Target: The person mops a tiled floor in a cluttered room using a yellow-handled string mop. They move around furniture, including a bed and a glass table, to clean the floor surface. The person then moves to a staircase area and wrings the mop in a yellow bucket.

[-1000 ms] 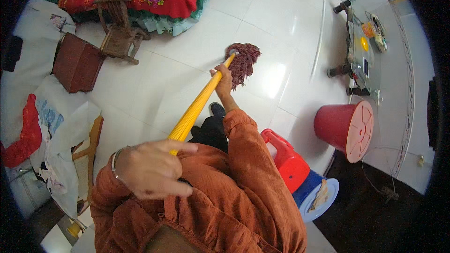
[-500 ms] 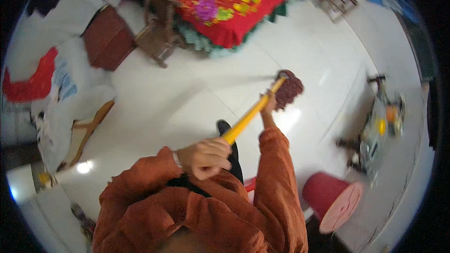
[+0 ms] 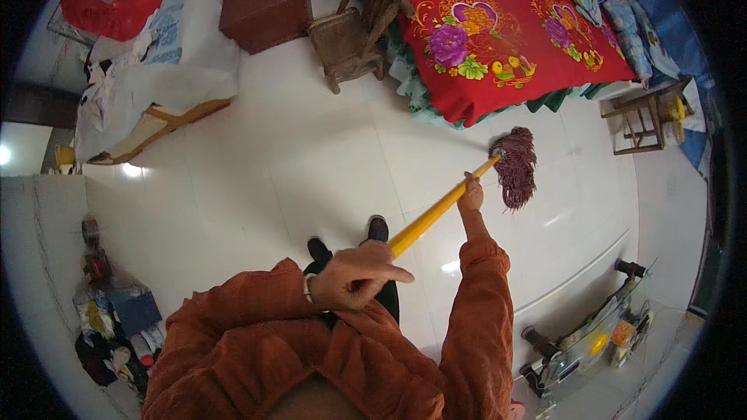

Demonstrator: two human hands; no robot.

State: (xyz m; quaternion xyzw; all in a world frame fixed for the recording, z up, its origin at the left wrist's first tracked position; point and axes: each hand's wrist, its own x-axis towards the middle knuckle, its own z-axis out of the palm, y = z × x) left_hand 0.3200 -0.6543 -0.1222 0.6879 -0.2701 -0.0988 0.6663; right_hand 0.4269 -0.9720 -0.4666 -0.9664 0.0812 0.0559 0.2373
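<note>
A mop with a yellow handle (image 3: 430,225) slants from my chest out to the far right. My left hand (image 3: 354,274) is closed round the handle's near end, its index finger partly stretched out. Farther down the shaft, my right hand (image 3: 470,196) grips it with the arm extended. The mop's dark reddish strands (image 3: 517,169) lie spread on the pale tiled floor (image 3: 327,163), a little short of the bed's hanging frill. Both my feet, in dark shoes (image 3: 378,229), stand below the handle.
A bed with a red flowered cover (image 3: 513,97) fills the far right. Beside it are a wooden chair (image 3: 346,39) and a brown-red cabinet (image 3: 268,4). A wooden stool (image 3: 642,120) stands right, a glass-topped table (image 3: 580,358) lower right, sheet-covered furniture (image 3: 198,82) left, piled belongings (image 3: 117,319) lower left.
My view has turned, so the bed and chair appear farther right and the red bucket is out of sight. The mop strands now lie closer to the bed. Both hands keep hold of the handle.
</note>
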